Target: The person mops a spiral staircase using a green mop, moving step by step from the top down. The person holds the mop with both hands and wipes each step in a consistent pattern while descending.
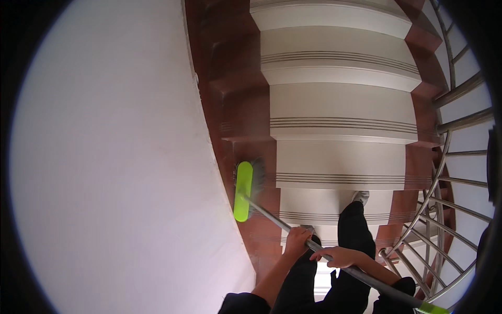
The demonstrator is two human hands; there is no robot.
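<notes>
A push broom with a bright green head (pixel 244 178) and dark bristles (pixel 258 176) lies against the dark red stair edge by the wall. Its grey handle (pixel 270 215) slants down to the right, ending in a green tip (pixel 431 308). My left hand (pixel 299 238) is wrapped around the handle at about its middle. Higher up the handle, my right hand (pixel 340 257) holds it too, with some fingers stretched over the top. The bristles look slightly blurred against the step.
Beige stair treads (pixel 341 155) with grooved edges rise ahead between dark red borders (pixel 421 163). A white wall (pixel 117 157) stands on the left. Metal railings (pixel 439 168) run along the right. One shoe (pixel 361 197) rests on a step ahead of the other foot.
</notes>
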